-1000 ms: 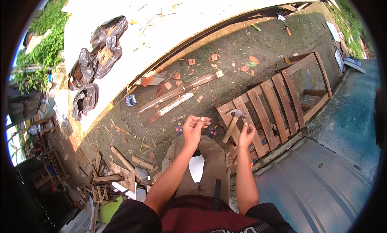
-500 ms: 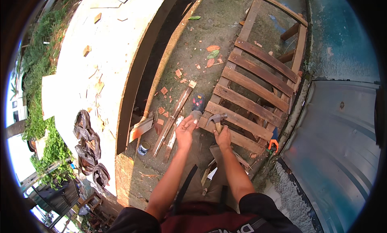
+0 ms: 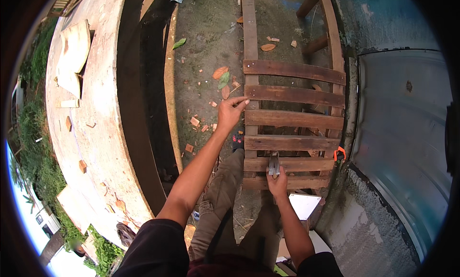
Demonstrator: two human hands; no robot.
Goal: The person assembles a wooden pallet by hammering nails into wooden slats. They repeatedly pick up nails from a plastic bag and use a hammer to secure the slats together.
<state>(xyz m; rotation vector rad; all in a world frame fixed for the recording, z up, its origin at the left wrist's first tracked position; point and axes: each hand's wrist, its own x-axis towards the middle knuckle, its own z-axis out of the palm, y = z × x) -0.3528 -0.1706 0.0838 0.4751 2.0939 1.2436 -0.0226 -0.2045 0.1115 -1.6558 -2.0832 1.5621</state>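
Observation:
A wooden frame with several brown slats [image 3: 294, 117] lies in front of me, each slat crossing between two long rails. My left hand [image 3: 230, 115] reaches to the left end of the second slat from the far side. Its thumb and forefinger are pinched together over the slat's end; whatever is between them is too small to make out. Nearer to me, my right hand [image 3: 277, 182] grips a claw hammer [image 3: 274, 165] by its handle, close below the head. The hammer is held over the near slats, apart from the left hand.
A pale wooden table [image 3: 103, 128] with wood offcuts runs along the left. Wood chips [image 3: 194, 121] and leaves [image 3: 221, 73] litter the concrete floor. An orange handle [image 3: 339, 154] stands by the frame's right side, near a metal sheet [image 3: 400, 119]. A white board [image 3: 304, 206] lies near my right forearm.
My left hand has moved from near the frame's close end to the far slats. The right hand has kept the hammer, now with its head turned. My view has shifted and turned toward the frame.

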